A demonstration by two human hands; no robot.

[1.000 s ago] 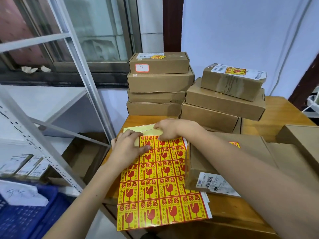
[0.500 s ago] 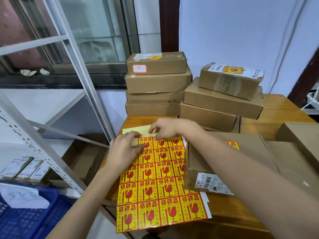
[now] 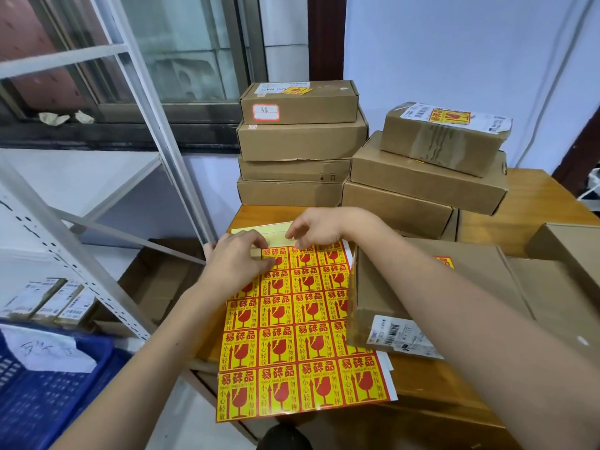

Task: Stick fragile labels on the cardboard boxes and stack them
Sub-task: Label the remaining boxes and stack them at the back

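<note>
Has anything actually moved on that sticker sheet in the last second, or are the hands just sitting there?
Barely. The right hand has lifted slightly off the sheet's top edge, its fingers now picking there. The left hand still presses the top-left stickers. No sticker is visibly off yet. The sheet and the boxes stayed put.

label sheet (image 3: pixel 302 336) "易碎品", "小心轻放", possibly "FRAGILE"

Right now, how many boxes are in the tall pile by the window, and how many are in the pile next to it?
Tall pile by the window: 4 boxes
Pile to its right: 3 boxes
Total: 7 boxes
</note>
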